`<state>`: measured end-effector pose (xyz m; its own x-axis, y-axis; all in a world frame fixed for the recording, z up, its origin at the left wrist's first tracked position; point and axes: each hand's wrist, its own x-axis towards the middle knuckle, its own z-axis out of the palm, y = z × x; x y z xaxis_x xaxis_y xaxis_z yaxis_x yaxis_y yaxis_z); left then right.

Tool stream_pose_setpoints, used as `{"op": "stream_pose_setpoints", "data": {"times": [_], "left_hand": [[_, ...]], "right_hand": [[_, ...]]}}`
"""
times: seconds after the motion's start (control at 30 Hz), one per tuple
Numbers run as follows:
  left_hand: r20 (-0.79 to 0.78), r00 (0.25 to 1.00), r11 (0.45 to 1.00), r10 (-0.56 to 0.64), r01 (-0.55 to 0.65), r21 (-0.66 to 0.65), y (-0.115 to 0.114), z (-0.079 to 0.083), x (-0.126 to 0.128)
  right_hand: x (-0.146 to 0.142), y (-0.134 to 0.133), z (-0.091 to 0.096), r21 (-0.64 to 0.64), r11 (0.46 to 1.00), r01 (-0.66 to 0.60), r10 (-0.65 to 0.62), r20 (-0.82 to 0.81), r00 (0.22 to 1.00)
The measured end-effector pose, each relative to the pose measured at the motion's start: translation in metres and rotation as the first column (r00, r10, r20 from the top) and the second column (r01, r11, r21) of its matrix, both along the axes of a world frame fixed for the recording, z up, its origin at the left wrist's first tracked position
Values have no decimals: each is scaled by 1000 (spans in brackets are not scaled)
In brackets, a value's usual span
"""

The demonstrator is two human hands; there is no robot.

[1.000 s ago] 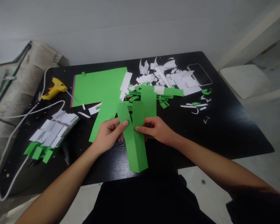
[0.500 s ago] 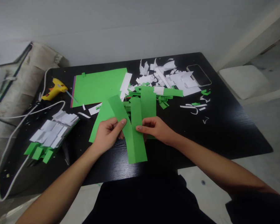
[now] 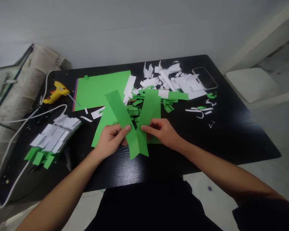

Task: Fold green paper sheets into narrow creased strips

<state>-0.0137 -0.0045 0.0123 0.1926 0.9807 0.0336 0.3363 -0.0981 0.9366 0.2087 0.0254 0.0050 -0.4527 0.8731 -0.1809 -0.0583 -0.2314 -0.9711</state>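
Note:
A green paper piece (image 3: 137, 146) is between my two hands, split down its middle from the far end and still joined at the near end. My left hand (image 3: 110, 138) pinches the left half (image 3: 119, 108) between thumb and fingers. The right half (image 3: 147, 109) is in the thumb-and-finger pinch of my right hand (image 3: 165, 132). Both halves spread apart in a V above the table. Behind them lie larger green paper sheets (image 3: 103, 123), partly covered by my hands and the strips.
A yellow glue gun (image 3: 57, 93) with a white cord rests at the left, behind a folded white-and-green paper stack (image 3: 54, 134). A big green sheet (image 3: 98, 89), white paper scraps (image 3: 163, 78) and a phone (image 3: 205, 78) lie along the back of the black table (image 3: 221, 138).
The split in the green paper has run further toward me. Its two halves have spread wider, the left one leaning left and the right one leaning right at the top.

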Motion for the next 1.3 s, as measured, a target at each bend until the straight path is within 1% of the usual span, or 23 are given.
{"op": "stream_pose_setpoints", "data": {"times": [0.17, 0.3, 0.4, 0.47, 0.57, 0.7, 0.77, 0.83, 0.9, 1.0, 1.03, 1.1, 1.2, 1.27, 1.3], "left_hand": [[7, 1000, 1000, 0, 0, -11, 0, -2, 0], [-25, 1000, 1000, 19, -18, 10, 0, -4, 0], [-28, 999, 1000, 24, -24, 3, 0, -4, -1], [-23, 1000, 1000, 10, -10, -13, 0, -5, -1], [-5, 1000, 999, -21, 21, -28, -1, -8, -2], [35, 993, 993, -112, 114, -44, -1, -11, -2], [52, 984, 982, -172, 175, -71, -1, -11, -1], [75, 974, 971, -212, 219, -99, -2, -11, 0], [95, 969, 964, -227, 237, -118, -1, -9, 1], [84, 974, 967, -212, 221, -127, -1, -8, 2], [65, 977, 970, -205, 212, -121, -1, -8, 2], [13, 978, 973, -206, 206, -106, -1, -8, 1], [-61, 972, 972, -226, 221, -82, -2, -10, 0], [-93, 968, 971, -233, 227, -69, -2, -11, 0], [-106, 967, 972, -232, 226, -63, -1, -11, 0]], "right_hand": [[0, 0, 0, -13, 1000, -11, 11, 0, 1000], [0, -1, -3, -42, 997, -63, 61, -36, 997], [0, -1, -4, -67, 992, -110, 106, -69, 992], [0, -1, -5, -74, 989, -130, 125, -71, 990], [0, -2, -6, -54, 991, -124, 121, -47, 992], [-2, -3, -6, 31, 996, -80, 79, 25, 997], [-2, -2, -5, 127, 992, -22, 8, 105, 994], [4, 2, -4, 248, 963, 103, -148, 170, 974], [14, 12, -2, 339, 899, 278, -347, 164, 923], [34, 34, -1, 364, 791, 491, -546, 59, 836], [40, 41, -2, 356, 766, 536, -581, 24, 814], [50, 54, -8, 313, 774, 550, -582, 11, 813], [62, 69, -24, 269, 755, 599, -623, 4, 783], [68, 76, -36, 296, 721, 626, -669, 64, 741], [71, 77, -40, 348, 687, 638, -707, 117, 697]]}}
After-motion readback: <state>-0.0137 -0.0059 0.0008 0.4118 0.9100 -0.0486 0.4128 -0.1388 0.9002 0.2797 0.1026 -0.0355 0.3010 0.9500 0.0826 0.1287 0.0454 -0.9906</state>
